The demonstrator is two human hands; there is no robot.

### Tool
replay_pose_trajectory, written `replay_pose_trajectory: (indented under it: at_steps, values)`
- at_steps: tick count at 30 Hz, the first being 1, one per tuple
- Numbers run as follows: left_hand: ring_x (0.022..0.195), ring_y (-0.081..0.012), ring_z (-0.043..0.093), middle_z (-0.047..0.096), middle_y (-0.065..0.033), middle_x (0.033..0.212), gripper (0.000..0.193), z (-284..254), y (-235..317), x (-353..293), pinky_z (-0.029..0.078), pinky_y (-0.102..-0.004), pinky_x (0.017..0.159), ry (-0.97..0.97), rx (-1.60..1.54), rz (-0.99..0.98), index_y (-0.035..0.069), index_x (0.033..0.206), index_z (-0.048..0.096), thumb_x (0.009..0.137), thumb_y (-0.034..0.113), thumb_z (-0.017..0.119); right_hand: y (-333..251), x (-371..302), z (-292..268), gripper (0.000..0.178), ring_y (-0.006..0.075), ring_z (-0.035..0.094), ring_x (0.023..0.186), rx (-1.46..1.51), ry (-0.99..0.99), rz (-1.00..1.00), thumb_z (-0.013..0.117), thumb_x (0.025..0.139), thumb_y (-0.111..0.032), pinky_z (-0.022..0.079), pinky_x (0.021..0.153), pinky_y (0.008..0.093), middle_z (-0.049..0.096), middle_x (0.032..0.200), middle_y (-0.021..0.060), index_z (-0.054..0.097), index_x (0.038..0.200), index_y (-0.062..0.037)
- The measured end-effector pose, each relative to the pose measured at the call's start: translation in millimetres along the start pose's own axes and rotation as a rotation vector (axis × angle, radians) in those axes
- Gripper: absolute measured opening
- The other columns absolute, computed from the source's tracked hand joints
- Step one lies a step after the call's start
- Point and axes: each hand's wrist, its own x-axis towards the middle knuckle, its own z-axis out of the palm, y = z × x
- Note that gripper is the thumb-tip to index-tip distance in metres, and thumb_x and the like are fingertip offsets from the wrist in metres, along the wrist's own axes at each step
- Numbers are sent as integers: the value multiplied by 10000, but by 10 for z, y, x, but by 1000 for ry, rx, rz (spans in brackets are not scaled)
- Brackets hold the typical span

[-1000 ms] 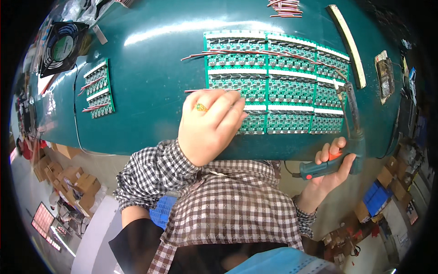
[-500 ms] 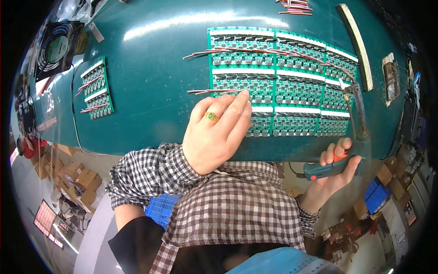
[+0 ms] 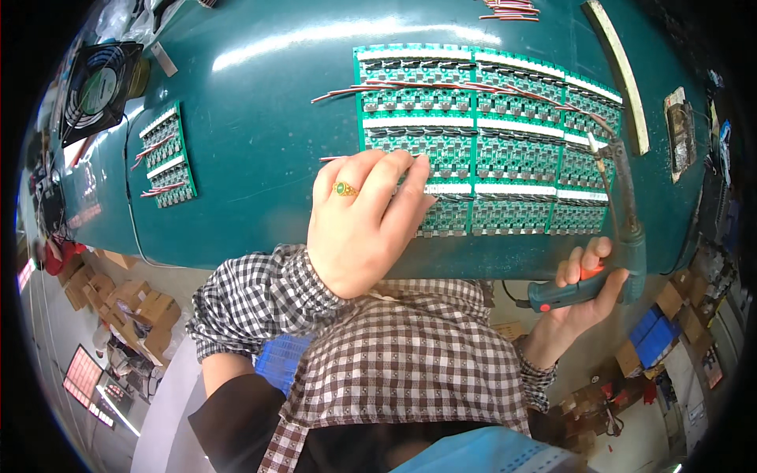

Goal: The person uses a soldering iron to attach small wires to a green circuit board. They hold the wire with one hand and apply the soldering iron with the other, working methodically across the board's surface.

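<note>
Green circuit board panels (image 3: 512, 162) lie in a block on the green table, with white strips and black wires along their rows. My left hand (image 3: 363, 213), wearing a ring, rests over the lower left panel. Its bent fingers are closed on thin red and white wires, whose ends (image 3: 327, 159) stick out to the left; the fingertips' grip is partly hidden. A longer line of red and white wires (image 3: 426, 84) lies across the upper row. My right hand (image 3: 587, 288) is closed round a dark green soldering gun (image 3: 633, 256), its tip above the right panels.
A smaller board piece (image 3: 167, 162) with wires lies at the left, near a black fan (image 3: 98, 88). More wires (image 3: 511, 11) lie at the far edge. A pale curved strip (image 3: 619, 75) and a worn block (image 3: 678, 134) are at the right. Cardboard boxes (image 3: 146, 311) stand below.
My left hand has shifted slightly left and its fingers have curled more, covering more of the lower wires. The right hand and soldering gun have hardly moved.
</note>
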Motion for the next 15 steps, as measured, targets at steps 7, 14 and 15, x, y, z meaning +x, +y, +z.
replay_pose_trajectory:
  at_steps: [7,14,15]
  values:
    - [958,-230,571,580,-52,1084,433,1,-4,-17,427,-378,802,-20,-21,-8,63,1105,648,689,97,764,-13,28,-31,458,176,557,651,-1,-23,7,500,955,-427,528,508,293,513,861,76,451,1086,9]
    - [945,-238,576,581,-56,1055,399,-2,-45,29,426,-381,811,-34,-44,13,80,1086,641,702,92,751,-14,25,-51,465,170,556,653,3,-35,10,494,958,-428,525,511,288,512,853,75,450,1092,15]
    - [939,-240,577,581,-57,1050,393,-13,-79,46,426,-383,813,-48,-65,20,82,1084,639,705,89,747,-12,25,-52,465,170,556,652,5,-35,7,494,958,-427,525,511,287,512,852,75,450,1093,16]
